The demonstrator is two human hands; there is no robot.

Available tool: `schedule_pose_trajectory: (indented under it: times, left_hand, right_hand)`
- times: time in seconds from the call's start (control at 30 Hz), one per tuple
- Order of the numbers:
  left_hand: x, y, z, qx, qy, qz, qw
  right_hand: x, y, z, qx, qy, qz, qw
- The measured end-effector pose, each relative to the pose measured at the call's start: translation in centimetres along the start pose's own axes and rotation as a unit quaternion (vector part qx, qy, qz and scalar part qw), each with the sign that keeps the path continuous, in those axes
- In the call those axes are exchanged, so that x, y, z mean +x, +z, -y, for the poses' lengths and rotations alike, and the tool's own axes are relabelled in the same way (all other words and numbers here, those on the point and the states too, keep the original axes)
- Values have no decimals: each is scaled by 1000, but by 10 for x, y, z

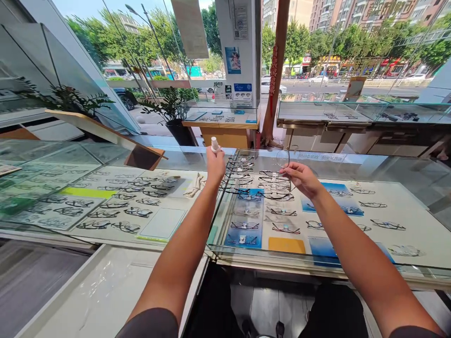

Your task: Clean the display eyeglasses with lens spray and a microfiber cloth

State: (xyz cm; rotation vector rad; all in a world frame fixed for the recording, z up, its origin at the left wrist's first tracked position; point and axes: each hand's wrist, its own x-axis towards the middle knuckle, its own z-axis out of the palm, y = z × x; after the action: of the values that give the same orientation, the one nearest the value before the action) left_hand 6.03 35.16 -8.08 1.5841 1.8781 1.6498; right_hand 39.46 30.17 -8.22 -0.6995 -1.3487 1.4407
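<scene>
I have the left hand (216, 165) wrapped around a small white bottle (214, 144), its top upright and presumably a spray nozzle. The right hand (303, 179) holds a pair of glasses (283, 158) in a narrow pinch, raised over the far edge of the surface (416, 202), near its far left corner.

I should grip the glasses by the frame only, leave the lenses untouched, and point any spray away from the stock below. I should apply light pressure; the thin frame probably flexes easily. The visible lens is round and clear; against the pale background I cannot tell exactly where the fingertips meet the frame.

The surface is flat, glossy glass with straight edges. Under it lie a smooth blue card (313, 191) and, along the near edge, a flat yellow pad (286, 245). Past the left edge sits a crumpled cream cloth (192, 187).
</scene>
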Motion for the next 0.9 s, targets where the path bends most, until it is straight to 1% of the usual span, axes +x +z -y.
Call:
schedule_pose_trajectory:
  times: [0.03, 0.1, 0.17, 0.2, 0.23, 0.3, 0.4, 0.53, 0.63, 0.7, 0.77, 0.8, 0.83, 0.87, 0.9]
  left_hand:
    - [11, -13, 13, 23, -18, -20, 999]
    - [26, -41, 40, 67, -39, -41, 996]
    - [31, -66, 64, 100, -70, -59, 991]
    - [32, -76, 74, 113, -89, -68, 987]
    - [32, -83, 83, 124, -109, -77, 983]
    - [32, -90, 98, 142, -140, -92, 976]
    - [36, -90, 110, 159, -171, -99, 967]
    - [39, -89, 119, 168, -205, -85, 960]
    - [37, -89, 121, 165, -210, -75, 961]
    - [34, -89, 117, 162, -208, -75, 962]
    - [31, -88, 108, 165, -203, -95, 960]
    - [30, -88, 101, 171, -189, -121, 959]
    - [28, -88, 94, 180, -160, -155, 958]
    - [28, -89, 86, 188, -118, -186, 957]
    - [28, -89, 78, 195, -73, -200, 957]
  right_hand:
    - [2, -5, 0, 2, -4, -6, 1000]
    - [4, -12, 0, 9, -12, -17, 1000]
    - [5, -16, -2, 10, -12, -22, 1000]
    - [5, -17, -3, 6, -11, -22, 1000]
    - [5, -18, -4, 0, -10, -20, 1000]
    - [5, -19, -5, -13, -8, -18, 1000]
    - [5, -19, -6, -20, -10, -29, 999]
    - [4, -19, -5, -19, -14, -35, 999]
    - [4, -19, -5, -13, -13, -28, 999]
    - [4, -19, -6, -14, -11, -27, 999]
    - [5, -20, -6, -18, -9, -28, 999]
    - [5, -20, -6, -19, -10, -28, 999]
    - [5, -20, -5, -20, -12, -28, 999]
    - [4, -19, -4, -18, -17, -27, 999]
    - [4, -19, -3, -17, -21, -26, 999]
